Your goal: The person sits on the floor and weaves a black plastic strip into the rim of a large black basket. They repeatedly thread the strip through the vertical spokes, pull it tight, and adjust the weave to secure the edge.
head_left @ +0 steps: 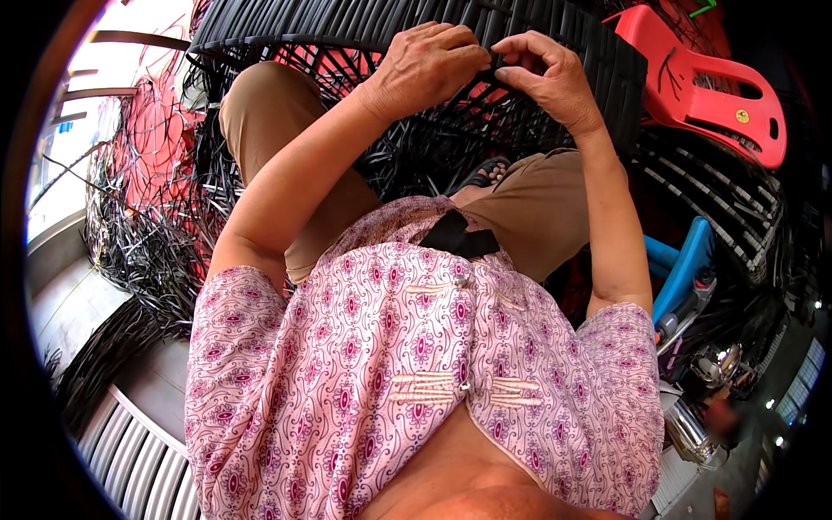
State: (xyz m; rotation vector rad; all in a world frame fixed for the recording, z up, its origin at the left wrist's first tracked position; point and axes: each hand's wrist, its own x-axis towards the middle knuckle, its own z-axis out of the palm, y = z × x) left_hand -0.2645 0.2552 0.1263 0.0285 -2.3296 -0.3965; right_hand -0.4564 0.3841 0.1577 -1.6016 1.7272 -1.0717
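A large black woven wicker piece [286, 26] lies across the top, its slatted side facing up and its open lattice hanging below the edge. At that edge my left hand [429, 68] is closed, fingers curled with their tips toward the right. My right hand [553, 82] meets it there, thumb and forefinger bent in a pinch. Between the two sets of fingertips shows a bit of thin black strip [495, 61]; most of it is hidden by the fingers and blends with the dark weave.
My knees [269, 104] are spread below the wicker piece. Loose black strips [147, 251] pile up on the left. A red plastic chair [693, 87] stands at the upper right. Below it are a striped woven frame [706, 204], a blue plastic piece [689, 269] and a shiny metal container [689, 429].
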